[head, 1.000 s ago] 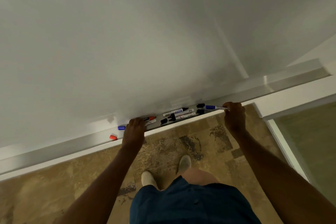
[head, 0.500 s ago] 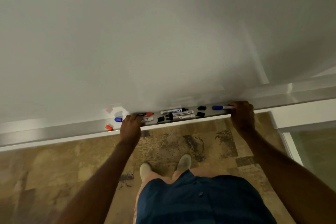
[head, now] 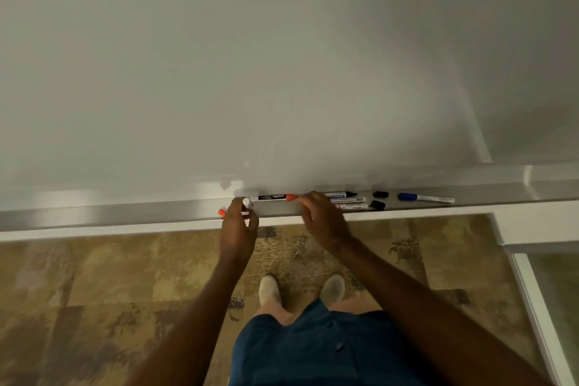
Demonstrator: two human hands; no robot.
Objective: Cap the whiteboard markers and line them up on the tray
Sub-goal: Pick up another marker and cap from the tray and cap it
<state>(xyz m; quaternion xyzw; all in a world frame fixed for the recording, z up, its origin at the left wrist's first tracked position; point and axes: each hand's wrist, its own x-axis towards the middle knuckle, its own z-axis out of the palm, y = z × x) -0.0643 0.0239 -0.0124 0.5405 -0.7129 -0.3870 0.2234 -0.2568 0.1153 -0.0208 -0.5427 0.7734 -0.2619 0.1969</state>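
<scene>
The metal tray (head: 125, 213) runs along the bottom of the whiteboard. My left hand (head: 239, 229) pinches the white end of a marker (head: 247, 202) at the tray's front. A red cap (head: 221, 212) lies just left of that hand. A marker with a black label and a red end (head: 272, 197) lies between my hands. My right hand (head: 322, 219) reaches onto the tray, its fingertips beside the red end and partly covering three black markers (head: 347, 200). Two loose black caps (head: 380, 194) lie right of them. Further right lies a blue-capped marker (head: 426, 198).
The whiteboard (head: 282, 72) fills the upper view. Below the tray is patterned brown carpet (head: 94, 291) with my feet on it. A white frame and glass panel (head: 539, 291) stand at the right.
My right hand let go of the blue-capped marker and moved left to the red-ended marker. My left hand lifted a white marker end off the tray. The camera panned right.
</scene>
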